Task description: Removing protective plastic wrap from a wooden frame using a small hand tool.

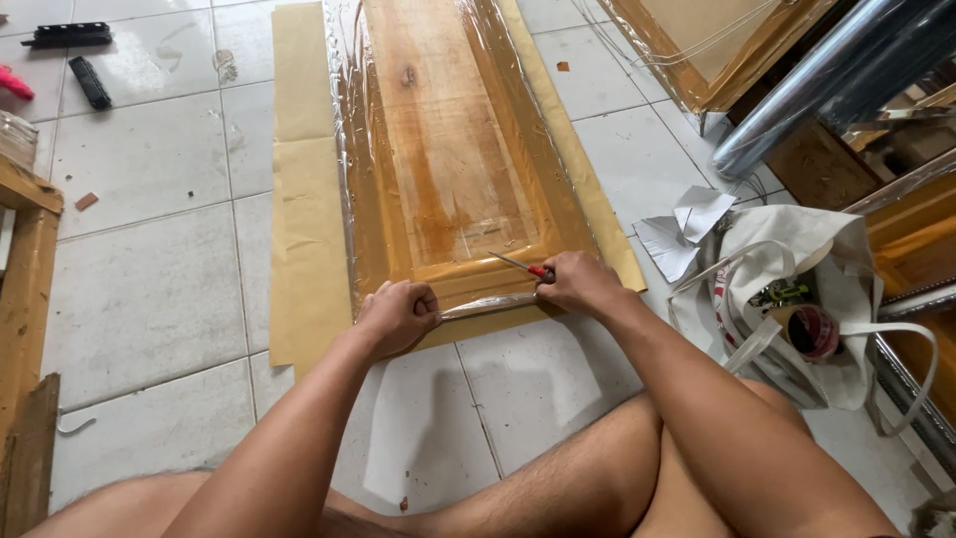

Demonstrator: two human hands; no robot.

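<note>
A long wooden panel (448, 149) wrapped in clear plastic film lies on brown paper (304, 199) on the tiled floor. My left hand (398, 314) is closed on a twisted strip of the clear film (488, 305) at the panel's near edge and holds it taut. My right hand (578, 282) grips a red-handled cutter (523, 266), its blade pointing up-left onto the film just above the strip. My bare legs fill the lower part of the view.
A white tote bag (797, 289) with tape rolls and tools lies to the right, beside crumpled white paper (687, 234). A film roll (827, 80) and another framed panel (707, 50) stand at the upper right. Wooden pieces (25, 299) line the left edge.
</note>
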